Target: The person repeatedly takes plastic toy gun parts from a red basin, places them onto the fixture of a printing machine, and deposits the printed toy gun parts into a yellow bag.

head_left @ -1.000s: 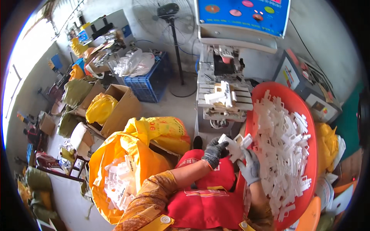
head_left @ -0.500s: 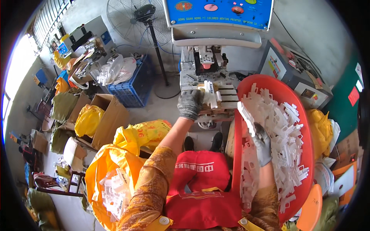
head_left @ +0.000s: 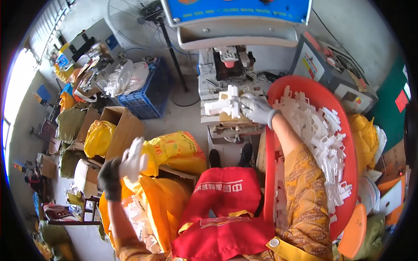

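- Dark-gloved left hand (head_left: 110, 179): fingers clamped on a white plastic pistol-shaped piece (head_left: 133, 159), near the crinkled orange sack (head_left: 167, 198).
- Grey-gloved right hand (head_left: 257, 108): fingers at a second piece (head_left: 225, 105) on the metal bed (head_left: 208, 119); cannot tell if clamped.

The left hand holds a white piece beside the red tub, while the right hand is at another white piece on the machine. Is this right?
Only the place is wrong: the head view shows the left hand holding its white piece near the orange bag instead. The right hand is indeed at another white piece on the machine.
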Motion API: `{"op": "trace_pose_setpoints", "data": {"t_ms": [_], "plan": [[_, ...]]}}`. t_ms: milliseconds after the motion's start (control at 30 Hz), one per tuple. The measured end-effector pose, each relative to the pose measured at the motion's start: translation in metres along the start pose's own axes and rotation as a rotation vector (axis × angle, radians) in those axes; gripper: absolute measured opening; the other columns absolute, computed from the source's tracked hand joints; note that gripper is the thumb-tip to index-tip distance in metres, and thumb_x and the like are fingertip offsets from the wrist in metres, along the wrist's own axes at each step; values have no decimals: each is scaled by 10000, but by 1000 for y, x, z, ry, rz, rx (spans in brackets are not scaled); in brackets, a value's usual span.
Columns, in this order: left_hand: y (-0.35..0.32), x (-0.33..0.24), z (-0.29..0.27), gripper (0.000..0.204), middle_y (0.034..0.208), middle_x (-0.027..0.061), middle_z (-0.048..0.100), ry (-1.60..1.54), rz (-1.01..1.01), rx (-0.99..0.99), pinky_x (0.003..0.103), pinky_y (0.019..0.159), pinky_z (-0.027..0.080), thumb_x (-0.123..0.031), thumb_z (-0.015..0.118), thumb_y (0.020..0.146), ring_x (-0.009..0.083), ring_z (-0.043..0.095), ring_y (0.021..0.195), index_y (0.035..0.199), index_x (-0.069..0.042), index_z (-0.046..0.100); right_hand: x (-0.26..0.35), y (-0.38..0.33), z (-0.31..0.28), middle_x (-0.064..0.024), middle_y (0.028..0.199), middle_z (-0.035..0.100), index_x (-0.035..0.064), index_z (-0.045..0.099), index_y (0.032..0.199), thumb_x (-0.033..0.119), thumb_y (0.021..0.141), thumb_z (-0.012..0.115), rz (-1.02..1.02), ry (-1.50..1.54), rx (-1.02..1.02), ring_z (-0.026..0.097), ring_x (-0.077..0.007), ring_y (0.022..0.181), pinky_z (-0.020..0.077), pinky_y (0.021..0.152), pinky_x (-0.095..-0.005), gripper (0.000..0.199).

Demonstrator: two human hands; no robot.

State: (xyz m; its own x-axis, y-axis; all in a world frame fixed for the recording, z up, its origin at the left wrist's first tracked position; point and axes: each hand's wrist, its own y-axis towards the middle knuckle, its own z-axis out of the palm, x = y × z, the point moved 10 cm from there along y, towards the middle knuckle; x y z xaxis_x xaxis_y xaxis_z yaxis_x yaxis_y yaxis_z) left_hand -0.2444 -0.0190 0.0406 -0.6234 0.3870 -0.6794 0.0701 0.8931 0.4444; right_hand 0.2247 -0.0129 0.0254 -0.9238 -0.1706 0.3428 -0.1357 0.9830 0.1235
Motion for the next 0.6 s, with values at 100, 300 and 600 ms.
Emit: {"op": "trace_pose_setpoints", "data": {"t_ms": [100,300,600], "plan": [[-47,34,-55,173,676,62,552,203,-140,-22,287,636,422,-144,512,842,146,515,659,776,-34,629,-30,4,11,-191,1139,530,154,565,1180,235,844,500,-145,34,-125,518,-367,1033,416,898,-407,352],[-99,107,-104,238,727,74,608,441,-234,35,304,665,442,-174,480,865,143,538,697,789,-23,647,-50,28,45,-166,986,569,129,587,1142,126,768,541,-200,80,-327,562,-323,852,441,756,-397,377],[-111,83,-102,228,710,33,619,155,-201,-108,291,661,438,-191,530,864,116,541,684,777,-22,655,34,-56,15,-136,967,566,67,573,1128,128,758,590,-382,167,-193,538,-315,889,419,796,-390,375]]}}
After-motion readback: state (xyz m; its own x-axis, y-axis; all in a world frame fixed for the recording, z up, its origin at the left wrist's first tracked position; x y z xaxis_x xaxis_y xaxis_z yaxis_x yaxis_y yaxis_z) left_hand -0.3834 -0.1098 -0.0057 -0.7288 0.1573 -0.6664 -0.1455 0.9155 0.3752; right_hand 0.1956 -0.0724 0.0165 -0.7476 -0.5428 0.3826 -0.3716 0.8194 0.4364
